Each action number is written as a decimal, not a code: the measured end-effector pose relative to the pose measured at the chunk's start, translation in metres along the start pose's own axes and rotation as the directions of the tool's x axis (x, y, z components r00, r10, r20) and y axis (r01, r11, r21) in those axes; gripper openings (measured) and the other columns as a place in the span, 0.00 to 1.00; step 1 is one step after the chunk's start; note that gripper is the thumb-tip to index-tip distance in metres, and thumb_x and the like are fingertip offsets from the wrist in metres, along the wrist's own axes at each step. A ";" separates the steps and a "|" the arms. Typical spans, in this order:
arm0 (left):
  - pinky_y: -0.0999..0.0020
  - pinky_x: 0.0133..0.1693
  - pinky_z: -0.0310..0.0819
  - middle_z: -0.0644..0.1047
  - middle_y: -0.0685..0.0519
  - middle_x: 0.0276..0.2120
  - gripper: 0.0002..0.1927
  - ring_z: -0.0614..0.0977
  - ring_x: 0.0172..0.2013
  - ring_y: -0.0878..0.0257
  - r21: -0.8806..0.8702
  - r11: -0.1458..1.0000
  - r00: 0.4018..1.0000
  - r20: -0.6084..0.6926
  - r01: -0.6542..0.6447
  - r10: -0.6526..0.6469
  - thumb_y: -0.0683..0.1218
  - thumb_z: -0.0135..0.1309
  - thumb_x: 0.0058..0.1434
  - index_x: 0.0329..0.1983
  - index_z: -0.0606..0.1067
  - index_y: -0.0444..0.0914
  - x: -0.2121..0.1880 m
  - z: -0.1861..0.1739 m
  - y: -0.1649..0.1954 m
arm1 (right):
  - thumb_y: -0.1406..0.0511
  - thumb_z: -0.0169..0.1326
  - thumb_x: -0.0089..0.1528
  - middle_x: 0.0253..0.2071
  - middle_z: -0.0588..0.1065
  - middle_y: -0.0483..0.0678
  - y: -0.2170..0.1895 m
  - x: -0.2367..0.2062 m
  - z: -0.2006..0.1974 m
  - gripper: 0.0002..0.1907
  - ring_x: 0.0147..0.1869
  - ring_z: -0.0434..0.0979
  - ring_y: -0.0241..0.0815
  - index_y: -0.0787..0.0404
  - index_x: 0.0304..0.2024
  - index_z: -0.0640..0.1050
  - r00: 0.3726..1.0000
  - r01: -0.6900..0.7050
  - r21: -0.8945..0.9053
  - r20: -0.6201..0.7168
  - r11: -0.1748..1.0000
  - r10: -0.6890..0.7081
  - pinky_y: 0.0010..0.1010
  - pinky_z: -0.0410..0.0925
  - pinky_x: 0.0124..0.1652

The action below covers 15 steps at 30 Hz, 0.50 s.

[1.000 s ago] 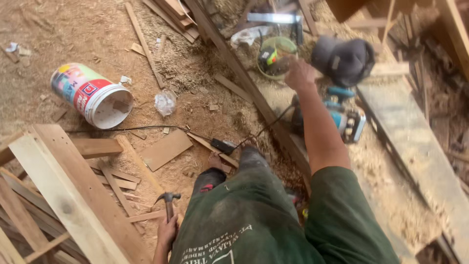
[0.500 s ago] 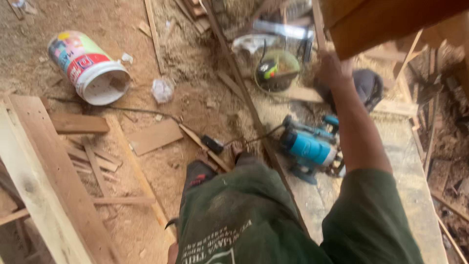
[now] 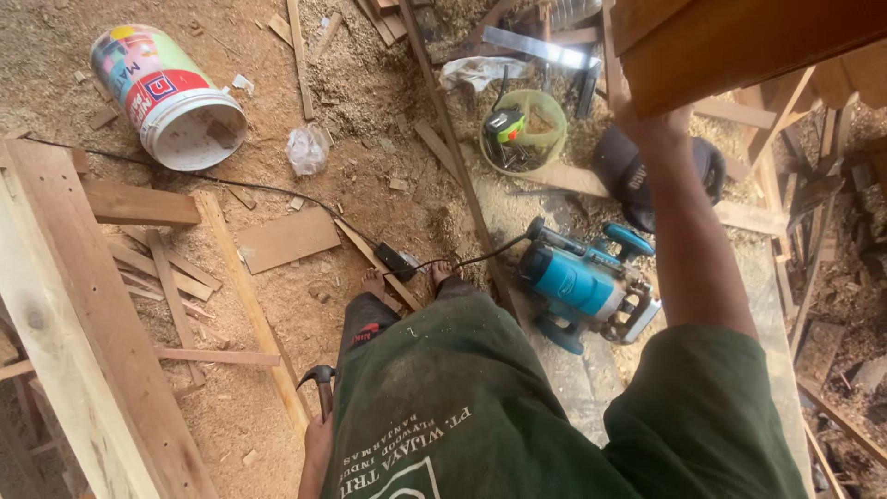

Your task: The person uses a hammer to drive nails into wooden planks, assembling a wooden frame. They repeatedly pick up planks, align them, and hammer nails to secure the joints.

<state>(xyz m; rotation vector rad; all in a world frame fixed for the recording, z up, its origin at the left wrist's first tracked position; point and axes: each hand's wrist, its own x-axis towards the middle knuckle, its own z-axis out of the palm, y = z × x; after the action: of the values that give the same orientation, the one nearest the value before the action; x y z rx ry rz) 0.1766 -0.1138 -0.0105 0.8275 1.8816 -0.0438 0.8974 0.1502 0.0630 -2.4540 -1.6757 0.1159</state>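
Floor: sawdust-strewn workshop floor (image 3: 370, 111), offcuts everywhere.
Left hand (image 3: 317, 453): grip clamped on a claw hammer (image 3: 321, 383), low beside the leg.
Power tool: blue electric router (image 3: 582, 291) lying near the bare feet.
Right hand (image 3: 651, 125): raised against a wooden board (image 3: 739, 42); fingers hidden, grip unclear.
Advice: steady the board squarely.
Far: tipped paint bucket (image 3: 171, 97).

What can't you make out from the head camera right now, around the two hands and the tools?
Head view only:
- Right hand: fingers hidden behind the wooden piece it reaches up to; grip unclear.
- Wooden piece: cut off by the top edge.
- Left hand: partly cut off by the bottom edge and covered by the green shirt.
- Hammer: handle mostly hidden by the left hand and the shirt.
- Green bowl: contents too small to identify.
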 end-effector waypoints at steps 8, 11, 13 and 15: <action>0.63 0.36 0.75 0.85 0.46 0.30 0.19 0.84 0.31 0.58 0.029 0.997 0.994 0.076 0.073 -0.075 0.52 0.53 0.65 0.45 0.82 0.32 0.002 0.009 -0.026 | 0.60 0.56 0.64 0.34 0.81 0.46 -0.063 -0.013 0.108 0.08 0.35 0.82 0.41 0.56 0.39 0.82 0.826 0.201 -0.375 0.561 0.905 0.049 0.35 0.73 0.33; 0.64 0.37 0.75 0.85 0.46 0.32 0.16 0.83 0.32 0.58 -0.005 0.990 0.985 0.098 0.144 -0.143 0.49 0.55 0.63 0.44 0.82 0.32 -0.019 0.009 -0.012 | 0.60 0.58 0.64 0.35 0.82 0.44 -0.063 -0.010 0.124 0.07 0.37 0.81 0.41 0.53 0.39 0.84 0.836 0.279 -0.433 0.549 0.857 0.006 0.35 0.71 0.35; 0.64 0.37 0.75 0.86 0.45 0.33 0.15 0.84 0.33 0.58 0.012 0.991 0.986 0.090 0.137 -0.137 0.47 0.55 0.63 0.44 0.82 0.31 -0.029 0.011 -0.007 | 0.60 0.58 0.64 0.35 0.82 0.44 -0.065 -0.008 0.128 0.07 0.38 0.81 0.41 0.51 0.39 0.85 0.830 0.295 -0.432 0.558 0.852 -0.004 0.36 0.70 0.36; 0.66 0.39 0.75 0.86 0.46 0.35 0.14 0.83 0.35 0.60 -0.049 0.994 0.991 0.091 0.099 -0.094 0.45 0.56 0.61 0.45 0.82 0.32 -0.032 0.015 -0.007 | 0.58 0.59 0.62 0.35 0.81 0.44 -0.067 -0.006 0.131 0.07 0.39 0.80 0.41 0.50 0.39 0.84 0.836 0.246 -0.401 0.549 0.883 0.016 0.36 0.69 0.36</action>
<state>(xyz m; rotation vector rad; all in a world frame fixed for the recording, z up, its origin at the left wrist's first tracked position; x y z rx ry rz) 0.1923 -0.1414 0.0061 0.6869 1.8306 -0.0881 0.8128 0.1813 -0.0536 -2.8253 -2.3169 0.4952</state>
